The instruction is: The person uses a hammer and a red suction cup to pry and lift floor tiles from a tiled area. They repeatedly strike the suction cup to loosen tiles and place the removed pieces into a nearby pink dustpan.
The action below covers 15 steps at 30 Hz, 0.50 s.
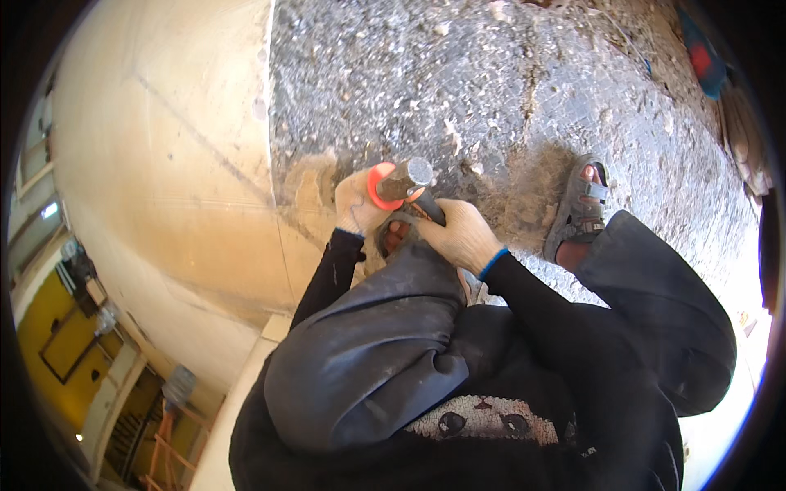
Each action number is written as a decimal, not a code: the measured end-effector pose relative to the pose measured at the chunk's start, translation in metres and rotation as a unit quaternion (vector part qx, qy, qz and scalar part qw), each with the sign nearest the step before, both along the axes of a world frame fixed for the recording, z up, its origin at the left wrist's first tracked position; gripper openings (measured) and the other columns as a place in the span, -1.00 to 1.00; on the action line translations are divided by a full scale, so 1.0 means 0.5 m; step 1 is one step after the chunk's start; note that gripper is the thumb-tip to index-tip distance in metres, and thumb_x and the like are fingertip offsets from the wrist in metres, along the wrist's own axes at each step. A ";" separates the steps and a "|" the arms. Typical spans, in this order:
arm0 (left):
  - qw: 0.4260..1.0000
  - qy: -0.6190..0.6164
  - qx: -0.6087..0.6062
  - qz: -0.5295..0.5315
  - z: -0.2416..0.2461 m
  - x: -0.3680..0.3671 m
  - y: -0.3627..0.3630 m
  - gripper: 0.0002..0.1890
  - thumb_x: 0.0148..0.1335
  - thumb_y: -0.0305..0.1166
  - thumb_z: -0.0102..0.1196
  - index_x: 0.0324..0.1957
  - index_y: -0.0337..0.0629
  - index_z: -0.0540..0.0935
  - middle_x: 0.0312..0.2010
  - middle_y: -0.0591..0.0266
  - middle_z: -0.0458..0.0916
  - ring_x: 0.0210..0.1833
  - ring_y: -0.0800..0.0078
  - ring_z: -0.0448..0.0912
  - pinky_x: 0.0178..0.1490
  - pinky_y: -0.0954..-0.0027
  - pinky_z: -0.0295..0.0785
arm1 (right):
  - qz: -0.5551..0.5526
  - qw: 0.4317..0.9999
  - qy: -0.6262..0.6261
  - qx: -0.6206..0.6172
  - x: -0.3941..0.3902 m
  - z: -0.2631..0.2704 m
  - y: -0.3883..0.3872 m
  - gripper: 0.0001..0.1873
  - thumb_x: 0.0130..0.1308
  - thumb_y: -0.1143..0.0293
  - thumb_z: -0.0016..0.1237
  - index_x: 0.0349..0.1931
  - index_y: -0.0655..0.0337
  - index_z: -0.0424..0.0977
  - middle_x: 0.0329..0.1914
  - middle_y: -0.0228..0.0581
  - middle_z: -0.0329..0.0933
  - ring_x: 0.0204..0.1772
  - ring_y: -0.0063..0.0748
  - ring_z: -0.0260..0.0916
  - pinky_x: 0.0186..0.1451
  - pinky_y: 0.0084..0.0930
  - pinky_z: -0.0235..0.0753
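Note:
My left hand [355, 199], in a cream knit glove, grips a tool behind a round orange-red hand guard [373, 191], which looks like that of a chisel. The tool's shaft and tip are hidden. Right in front of the guard is the steel head [410, 174] of a hammer; whether the two touch, I cannot tell. Its dark handle [433, 210] is held in my right hand [462, 235], also gloved, with a blue cuff. Both hands are close together above my left sandalled foot [395, 235].
Rough grey concrete ground [381, 80] bears many pale chips and dust. A smooth beige surface [184, 153], seemingly a wall, borders it on the left. My right sandal [580, 205] is planted on the ground. Orange metal legs [164, 445] of a stand show at lower left.

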<state>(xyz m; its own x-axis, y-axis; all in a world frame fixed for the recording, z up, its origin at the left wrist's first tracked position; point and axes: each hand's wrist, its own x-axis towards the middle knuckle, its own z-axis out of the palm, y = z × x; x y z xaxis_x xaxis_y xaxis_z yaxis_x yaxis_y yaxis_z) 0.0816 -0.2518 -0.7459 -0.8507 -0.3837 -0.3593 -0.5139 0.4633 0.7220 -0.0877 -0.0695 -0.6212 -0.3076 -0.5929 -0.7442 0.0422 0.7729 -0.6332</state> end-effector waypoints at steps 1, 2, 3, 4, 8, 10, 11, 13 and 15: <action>0.998 -0.022 -0.053 -0.027 -0.004 0.000 -0.001 -0.61 0.38 -0.36 0.45 0.21 -0.20 0.77 0.05 0.20 0.85 0.10 0.33 0.79 0.16 0.26 0.68 | -0.044 0.999 -0.006 -0.018 -0.004 -0.004 0.005 -0.59 0.39 0.15 0.16 -0.18 0.44 0.65 -0.36 0.30 0.66 -0.20 0.31 0.70 -0.03 0.00 0.63; 0.999 -0.004 -0.037 -0.018 -0.007 0.000 -0.003 -0.58 0.38 -0.35 0.45 0.24 -0.20 0.76 0.09 0.18 0.84 0.16 0.29 0.79 0.20 0.23 0.68 | -0.089 0.996 -0.009 -0.019 -0.004 -0.006 0.012 -0.61 0.40 0.17 0.16 -0.19 0.44 0.64 -0.39 0.23 0.67 -0.24 0.22 0.71 -0.06 -0.03 0.63; 1.000 -0.016 0.004 0.000 -0.006 0.002 -0.005 -0.57 0.37 -0.36 0.46 0.24 -0.20 0.75 0.11 0.18 0.84 0.18 0.28 0.78 0.21 0.21 0.68 | -0.124 0.992 -0.021 0.024 -0.005 -0.009 0.019 -0.62 0.40 0.18 0.16 -0.20 0.44 0.64 -0.42 0.17 0.67 -0.29 0.12 0.72 -0.09 -0.06 0.63; 0.997 -0.064 0.042 0.028 -0.003 0.001 -0.006 -0.57 0.37 -0.36 0.46 0.25 -0.20 0.75 0.13 0.17 0.83 0.20 0.27 0.78 0.22 0.20 0.68 | -0.183 0.982 -0.043 -0.022 -0.002 -0.012 0.024 -0.64 0.41 0.20 0.16 -0.21 0.43 0.64 -0.44 0.09 0.66 -0.32 0.00 0.70 -0.13 -0.09 0.61; 0.994 0.020 0.066 0.085 0.027 -0.008 -0.001 -0.59 0.31 -0.40 0.47 0.19 -0.20 0.76 0.05 0.22 0.85 0.11 0.40 0.78 0.19 0.26 0.66 | -0.194 0.973 -0.113 -0.058 0.008 -0.018 0.018 -0.70 0.42 0.26 0.15 -0.20 0.41 0.64 -0.48 -0.20 0.62 -0.43 -0.42 0.55 -0.31 -0.21 0.55; 0.996 0.002 0.065 0.057 0.039 -0.017 0.003 -0.66 0.30 -0.41 0.47 0.11 -0.19 0.79 -0.05 0.23 0.86 0.02 0.45 0.78 0.12 0.30 0.66 | -0.073 0.991 -0.112 0.027 0.004 -0.018 0.007 -0.69 0.43 0.26 0.14 -0.17 0.41 0.65 -0.46 -0.19 0.64 -0.41 -0.37 0.59 -0.28 -0.19 0.57; 0.997 0.002 0.056 0.047 0.041 -0.025 0.002 -0.66 0.30 -0.40 0.48 0.10 -0.19 0.80 -0.06 0.23 0.87 0.00 0.45 0.79 0.10 0.30 0.66 | -0.070 0.992 -0.103 0.021 0.001 -0.015 0.006 -0.69 0.43 0.26 0.13 -0.17 0.41 0.65 -0.46 -0.19 0.64 -0.40 -0.37 0.61 -0.28 -0.19 0.58; 0.997 0.045 0.033 0.062 0.043 -0.031 -0.001 -0.70 0.28 -0.38 0.49 0.03 -0.19 0.82 -0.14 0.21 0.88 -0.08 0.41 0.81 0.04 0.29 0.67 | -0.064 0.996 -0.057 0.020 -0.006 -0.005 0.007 -0.69 0.44 0.25 0.13 -0.16 0.41 0.66 -0.46 -0.19 0.64 -0.39 -0.36 0.63 -0.28 -0.19 0.58; 0.993 0.064 0.037 0.091 0.045 -0.026 -0.003 -0.71 0.28 -0.38 0.49 0.02 -0.19 0.81 -0.15 0.20 0.88 -0.09 0.39 0.81 0.04 0.26 0.67 | -0.152 0.985 -0.081 -0.007 -0.009 0.003 0.011 -0.69 0.44 0.25 0.13 -0.16 0.40 0.66 -0.47 -0.21 0.64 -0.38 -0.39 0.64 -0.28 -0.22 0.58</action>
<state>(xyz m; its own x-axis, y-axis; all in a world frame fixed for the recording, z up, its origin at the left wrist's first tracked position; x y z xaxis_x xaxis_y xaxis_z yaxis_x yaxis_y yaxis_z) 0.0687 -0.2531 -0.7235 -0.8096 -0.5126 -0.2860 -0.4868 0.3140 0.8151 -0.0924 -0.0639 -0.6196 -0.3503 -0.5014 -0.7911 0.3719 0.7007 -0.6088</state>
